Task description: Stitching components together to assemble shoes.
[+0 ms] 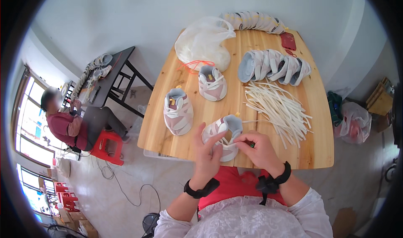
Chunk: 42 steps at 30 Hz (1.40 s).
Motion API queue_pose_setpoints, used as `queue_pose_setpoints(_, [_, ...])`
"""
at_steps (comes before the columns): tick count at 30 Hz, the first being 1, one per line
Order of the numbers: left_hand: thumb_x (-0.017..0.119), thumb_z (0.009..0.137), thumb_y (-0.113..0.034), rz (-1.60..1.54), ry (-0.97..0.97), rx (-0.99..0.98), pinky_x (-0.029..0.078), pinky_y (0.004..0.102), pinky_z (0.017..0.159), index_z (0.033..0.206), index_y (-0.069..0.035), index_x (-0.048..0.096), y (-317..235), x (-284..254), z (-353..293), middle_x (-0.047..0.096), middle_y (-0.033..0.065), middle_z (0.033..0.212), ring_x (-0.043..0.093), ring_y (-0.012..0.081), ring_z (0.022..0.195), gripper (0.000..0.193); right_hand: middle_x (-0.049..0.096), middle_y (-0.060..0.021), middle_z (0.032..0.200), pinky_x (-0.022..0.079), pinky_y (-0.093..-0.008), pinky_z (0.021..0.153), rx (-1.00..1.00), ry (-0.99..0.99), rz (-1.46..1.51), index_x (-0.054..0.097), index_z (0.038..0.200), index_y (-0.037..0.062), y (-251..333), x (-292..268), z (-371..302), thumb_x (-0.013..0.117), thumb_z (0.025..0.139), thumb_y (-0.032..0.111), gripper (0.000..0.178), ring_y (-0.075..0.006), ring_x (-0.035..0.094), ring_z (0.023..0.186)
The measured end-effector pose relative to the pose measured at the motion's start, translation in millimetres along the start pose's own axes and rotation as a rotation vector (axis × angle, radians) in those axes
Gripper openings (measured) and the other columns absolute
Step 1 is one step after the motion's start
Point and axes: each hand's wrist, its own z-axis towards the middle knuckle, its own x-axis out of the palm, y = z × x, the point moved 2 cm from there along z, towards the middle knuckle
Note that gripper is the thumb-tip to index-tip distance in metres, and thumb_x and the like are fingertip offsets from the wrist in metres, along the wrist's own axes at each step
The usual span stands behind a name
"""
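A pale grey and pink shoe upper (215,128) lies at the table's near edge. My left hand (206,156) grips its left side, thumb and fingers around it. On its right side, my right hand (259,149) is closed in a pinch on a white shoelace at the eyelets. A small dark green thing (252,144) shows by the right fingers; its kind I cannot make out. To the right lies a loose pile of flat white shoelaces (281,112). Two laced shoe uppers, one (178,114) at left and another (213,84) farther back, stand beyond my hands.
A clear plastic bag (201,44) with an orange tie sits at the table's back left. Nested shoe uppers (273,65) lie at right, with another row (254,20) behind. A red phone (288,41) is nearby. Left, a person (65,126) sits at a black table (107,78).
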Motion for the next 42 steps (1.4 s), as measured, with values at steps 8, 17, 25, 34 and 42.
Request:
queue_pose_setpoints(8, [0.065, 0.081, -0.006, -0.084, 0.029, -0.045, 0.038, 0.0413, 0.100, 0.106, -0.010, 0.069, -9.9, 2.6, 3.8, 0.036, 0.0204, 0.138, 0.043, 0.0361, 0.125, 0.026, 0.066, -0.0114, 0.079, 0.053, -0.0297, 0.065, -0.005, -0.128, 0.037, 0.057, 0.096, -0.0009, -3.4, 17.1, 3.3, 0.071, 0.080, 0.005, 0.022, -0.0203, 0.066, 0.070])
queue_pose_setpoints(17, [0.075, 0.078, -0.015, 0.031, 0.073, -0.063, 0.039, 0.0439, 0.098, 0.098, -0.010, 0.070, -8.7, 8.4, 8.4, 0.038, 0.0209, 0.135, 0.040, 0.0387, 0.125, 0.021, 0.061, -0.0072, 0.071, 0.050, -0.0298, 0.058, 0.036, -0.181, -0.109, 0.054, 0.090, 0.0023, -10.5, 13.8, 6.4, 0.077, 0.075, 0.011, 0.029, -0.0195, 0.061, 0.063])
queue_pose_setpoints(25, [0.072, 0.080, -0.004, -0.369, 0.179, -0.174, 0.045, 0.0348, 0.094, 0.092, -0.007, 0.071, 19.3, 12.6, 8.0, 0.034, 0.0114, 0.137, 0.044, 0.0260, 0.123, 0.012, 0.051, -0.0030, 0.062, 0.041, -0.0290, 0.053, 0.094, -0.090, -0.040, 0.050, 0.077, 0.0038, -19.4, 3.3, 13.4, 0.085, 0.066, 0.018, 0.039, -0.0144, 0.047, 0.055])
queue_pose_setpoints(34, [0.071, 0.080, -0.002, -0.209, 0.183, -0.178, 0.051, 0.0265, 0.078, 0.087, -0.006, 0.070, 3.1, 10.8, 12.4, 0.036, 0.0103, 0.136, 0.049, 0.0214, 0.117, 0.008, 0.049, 0.0001, 0.063, 0.039, -0.0260, 0.054, 0.143, -0.013, -0.028, 0.047, 0.073, 0.0041, -13.2, -5.1, 13.4, 0.085, 0.067, 0.014, 0.039, -0.0080, 0.042, 0.061])
queue_pose_setpoints(42, [0.073, 0.076, -0.007, -0.229, 0.084, -0.185, 0.039, 0.0422, 0.097, 0.086, -0.006, 0.071, 8.6, 16.0, 11.0, 0.044, 0.0174, 0.133, 0.043, 0.0359, 0.120, 0.010, 0.056, -0.0126, 0.077, 0.046, -0.0375, 0.055, -0.241, -0.165, -0.295, 0.061, 0.091, 0.0029, -4.3, -5.3, -23.0, 0.062, 0.084, 0.005, 0.007, -0.0312, 0.058, 0.064])
